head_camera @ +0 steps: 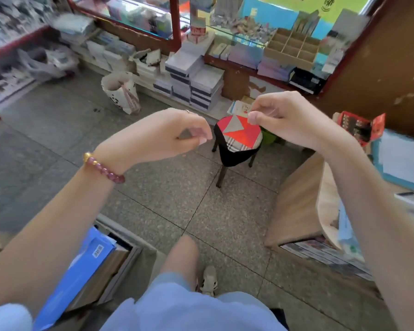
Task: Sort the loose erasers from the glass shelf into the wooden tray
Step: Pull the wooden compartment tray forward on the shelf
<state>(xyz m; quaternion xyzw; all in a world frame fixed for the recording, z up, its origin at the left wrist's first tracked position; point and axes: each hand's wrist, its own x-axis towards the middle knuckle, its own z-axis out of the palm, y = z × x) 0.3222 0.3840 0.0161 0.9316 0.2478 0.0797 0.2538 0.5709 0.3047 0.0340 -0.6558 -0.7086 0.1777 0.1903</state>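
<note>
A wooden tray [292, 47] with several open compartments stands far off at the upper right, beside a glass shelf [225, 29]. On that shelf lies a blurred heap of small loose items, likely the erasers [247, 26]. My left hand [167, 134], with a bead bracelet on its wrist, hangs in mid-air over the floor with loosely curled fingers and holds nothing. My right hand [282, 118] is raised at the same height, thumb near the curled fingertips, with nothing visible in it. Both hands are well short of the shelf and the tray.
A small stool [237, 137] with a red patchwork seat stands on the tiled floor between me and the shelf. Stacks of notebooks [196, 80] and a paper bag [120, 91] line the shelf's base. A brown counter [296, 201] is at the right and blue folders [86, 266] at the lower left.
</note>
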